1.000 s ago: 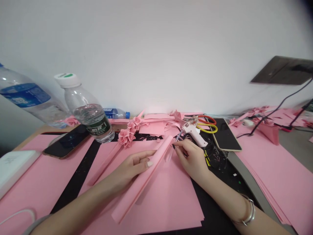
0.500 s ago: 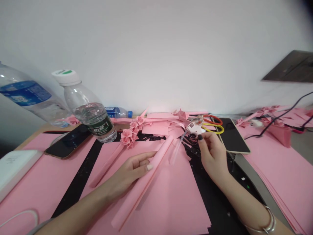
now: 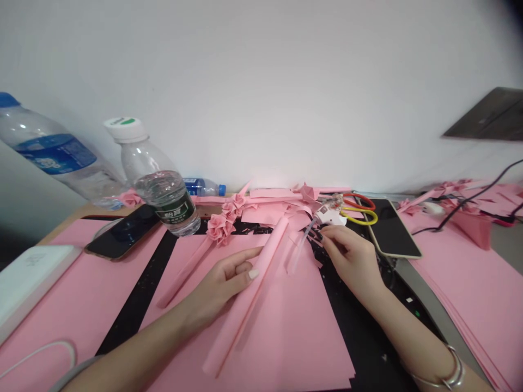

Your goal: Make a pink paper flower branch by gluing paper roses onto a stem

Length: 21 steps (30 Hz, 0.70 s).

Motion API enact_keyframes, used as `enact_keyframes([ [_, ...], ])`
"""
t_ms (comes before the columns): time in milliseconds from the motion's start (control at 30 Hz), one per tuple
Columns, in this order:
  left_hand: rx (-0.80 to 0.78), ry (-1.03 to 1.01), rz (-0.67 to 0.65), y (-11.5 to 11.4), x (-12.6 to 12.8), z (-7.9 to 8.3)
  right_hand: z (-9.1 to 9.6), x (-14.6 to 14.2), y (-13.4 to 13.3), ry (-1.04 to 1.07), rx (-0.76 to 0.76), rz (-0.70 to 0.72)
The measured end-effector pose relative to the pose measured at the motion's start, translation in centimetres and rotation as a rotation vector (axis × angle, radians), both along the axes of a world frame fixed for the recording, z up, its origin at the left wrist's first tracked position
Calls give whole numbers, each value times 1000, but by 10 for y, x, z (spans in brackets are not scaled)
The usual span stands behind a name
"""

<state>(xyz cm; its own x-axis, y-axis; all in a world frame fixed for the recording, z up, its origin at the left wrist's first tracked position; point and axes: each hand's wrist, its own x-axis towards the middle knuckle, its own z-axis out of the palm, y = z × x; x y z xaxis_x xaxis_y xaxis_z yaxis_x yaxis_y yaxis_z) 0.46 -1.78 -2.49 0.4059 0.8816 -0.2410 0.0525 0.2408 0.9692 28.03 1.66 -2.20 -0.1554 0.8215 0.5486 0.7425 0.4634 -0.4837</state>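
**Left hand on paper roll, right hand at glue gun**

The left hand (image 3: 223,283) lies loosely open on the desk (image 3: 67,220), fingertips touching the pink paper roll (image 3: 249,294) beside them. The right hand (image 3: 351,256) curls its fingers against the glue gun (image 3: 330,216). Whether they grip it cannot be told.

Left hand (image 3: 223,283) flat, right hand (image 3: 351,256) curled

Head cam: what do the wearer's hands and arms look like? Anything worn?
Both forearms bare, no gloves. Silver bangles on the right wrist. A grey band crosses the left forearm at the frame's lower edge; bracelet or cuff, cannot tell. The left hand has pale nail polish; the right hand has nails that look dark.
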Motion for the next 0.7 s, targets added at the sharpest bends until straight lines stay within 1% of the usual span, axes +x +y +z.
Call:
enact_keyframes([
  [100,-28,-30,37,-2,3,-3,5,-8,-8,-16,-23,66],
  [167,-13,-37,47,-4,5,-6,6,-14,-15,-40,-60,175],
  [233,35,-6,56,-6,6,-7,5,-21,-20,-59,-81,293],
  [300,114,90,59,-6,5,-6,4,-24,-23,-70,-80,354],
  [367,194,240,30,-3,3,-2,3,-24,-23,-65,-57,340],
  [467,285,469,-77,3,-1,7,3,-21,-21,-52,-9,258],
  [533,348,595,-124,6,-5,13,4,-19,-20,-52,11,222],
  [600,414,663,-169,7,-10,16,5,-19,-20,-53,21,213],
  [700,471,681,-227,6,-18,20,7,-20,-21,-42,30,209],
])
